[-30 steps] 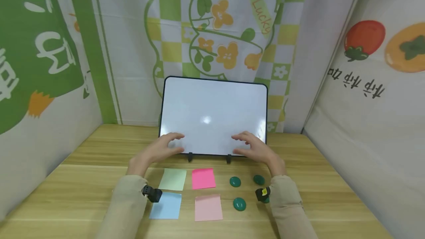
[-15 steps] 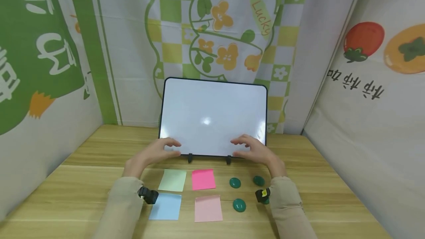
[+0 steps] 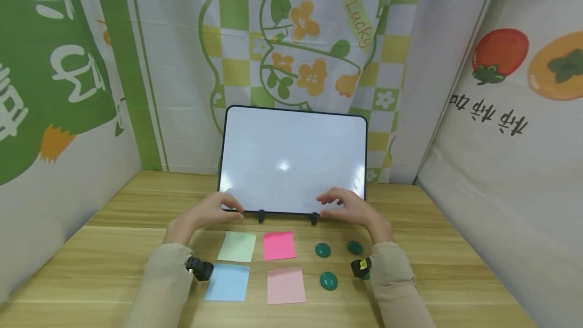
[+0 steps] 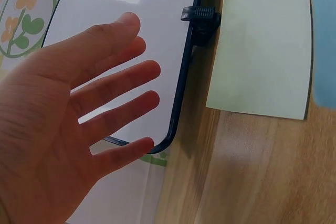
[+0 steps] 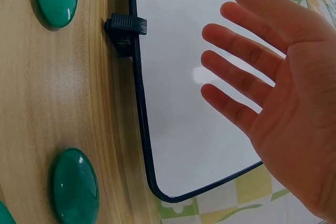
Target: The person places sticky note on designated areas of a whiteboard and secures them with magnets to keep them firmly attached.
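Note:
A whiteboard (image 3: 291, 161) with a dark frame stands upright at the back of the table, its lower edge in two black clips (image 3: 261, 216). My left hand (image 3: 214, 211) hovers in front of its lower left corner, fingers spread and holding nothing in the left wrist view. Opposite it, my right hand (image 3: 350, 207) is held before the lower right part, palm inward, with nothing in it. Closer to me lie a pale green sticky note (image 3: 237, 247), a hot pink one, a blue sticky note (image 3: 227, 282) and a light pink sticky note (image 3: 286, 286).
Several glossy green oval magnets or stones (image 3: 329, 281) lie on the wooden table (image 3: 455, 277) right of the notes; one is partly hidden by the right wrist camera (image 3: 361, 267). Printed cloth (image 3: 314, 39) hangs behind the board, with cloth walls on both sides.
My left hand has drifted left and slightly down, away from the board's middle, its thumb and fingers coming closer together. The right hand has lowered very slightly. The notes and board stay put.

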`<state>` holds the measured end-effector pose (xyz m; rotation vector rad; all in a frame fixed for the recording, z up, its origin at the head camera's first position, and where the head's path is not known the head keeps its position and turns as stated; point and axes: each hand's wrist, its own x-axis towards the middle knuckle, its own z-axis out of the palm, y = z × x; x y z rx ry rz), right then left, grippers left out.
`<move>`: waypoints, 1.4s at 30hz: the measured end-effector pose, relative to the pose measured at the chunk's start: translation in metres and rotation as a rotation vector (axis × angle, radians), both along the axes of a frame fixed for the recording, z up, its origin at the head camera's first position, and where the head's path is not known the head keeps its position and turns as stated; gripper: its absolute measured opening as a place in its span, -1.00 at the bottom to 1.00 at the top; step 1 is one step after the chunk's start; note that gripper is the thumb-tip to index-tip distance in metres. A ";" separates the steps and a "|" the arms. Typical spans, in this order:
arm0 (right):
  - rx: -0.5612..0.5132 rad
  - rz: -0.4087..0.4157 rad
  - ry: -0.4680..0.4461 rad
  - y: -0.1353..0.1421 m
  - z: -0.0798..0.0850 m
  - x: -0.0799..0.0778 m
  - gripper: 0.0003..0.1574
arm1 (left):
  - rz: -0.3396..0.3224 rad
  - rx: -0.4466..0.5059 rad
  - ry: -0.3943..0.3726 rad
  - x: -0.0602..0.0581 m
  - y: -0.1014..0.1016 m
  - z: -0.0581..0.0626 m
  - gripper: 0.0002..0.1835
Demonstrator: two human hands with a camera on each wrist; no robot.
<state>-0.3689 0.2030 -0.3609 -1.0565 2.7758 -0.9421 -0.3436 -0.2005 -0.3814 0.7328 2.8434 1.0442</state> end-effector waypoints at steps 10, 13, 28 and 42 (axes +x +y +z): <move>0.015 0.005 -0.074 -0.001 -0.002 0.001 -0.42 | -0.032 0.001 -0.046 -0.001 -0.009 -0.009 -0.76; 0.010 0.014 -0.079 -0.001 -0.003 0.001 -0.42 | -0.041 0.012 -0.058 -0.001 -0.011 -0.011 -0.77; 0.043 0.013 -0.100 -0.002 -0.007 0.000 -0.45 | -0.007 -0.011 -0.156 -0.003 -0.014 -0.019 -0.71; 0.052 0.011 -0.119 -0.003 -0.010 -0.001 -0.48 | -0.010 -0.017 -0.131 -0.006 -0.016 -0.028 -0.76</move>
